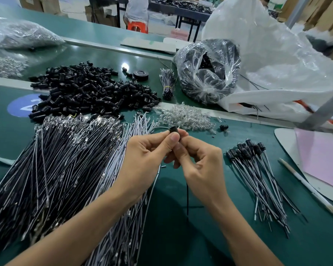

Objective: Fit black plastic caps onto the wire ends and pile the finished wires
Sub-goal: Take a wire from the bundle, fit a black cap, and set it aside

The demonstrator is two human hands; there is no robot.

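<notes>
My left hand [144, 156] pinches a black plastic cap [174, 131] between thumb and forefinger above the table's middle. My right hand [200, 160] meets it from the right, its fingers curled round a thin black wire [187, 198] that hangs down below the palm. A wide heap of uncapped black and white wires [62, 169] lies to the left. Loose black caps [88, 91] are heaped behind it. A small pile of capped wires [258, 169] lies fanned out to the right.
Clear small bulbs [185, 116] lie scattered behind my hands, with one stray cap [223, 127]. A tied wire bundle [167, 83], a tape roll [140, 74], a clear bag of black parts [208, 70] and a big white bag [277, 54] stand behind. A pale stick [308, 187] and pink paper [323, 158] lie right.
</notes>
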